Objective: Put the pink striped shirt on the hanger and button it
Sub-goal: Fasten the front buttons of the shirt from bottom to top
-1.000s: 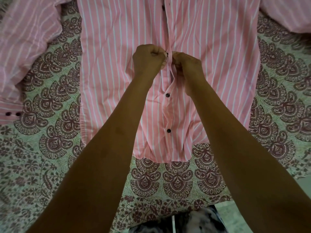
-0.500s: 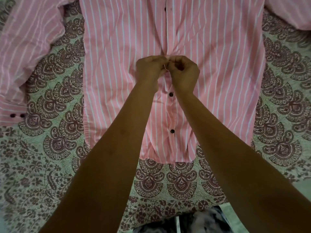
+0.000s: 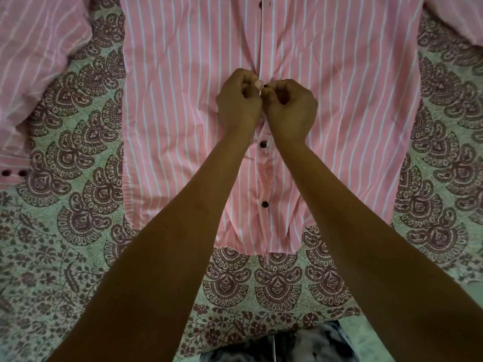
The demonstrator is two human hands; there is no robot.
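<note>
Pinching the placket of the pink striped shirt [image 3: 183,105] spread on the bed [image 3: 65,270], your left hand [image 3: 239,104] and right hand [image 3: 291,108] have drifted slightly hemward, working a middle button [image 3: 265,86] through.

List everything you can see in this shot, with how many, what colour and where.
Pink white-striped cotton shirt: one, pink, flat on the bedspread, sleeves out to both sides.
Dark round shirt buttons: four along the front placket, one between the fingers; two more on the left cuff.
Green bedspread with maroon paisley print: one, under everything.
Black-and-white patterned fabric: bottom edge, unclear what.
Left hand: pinching the placket.
Right hand: pinching the placket.
</note>
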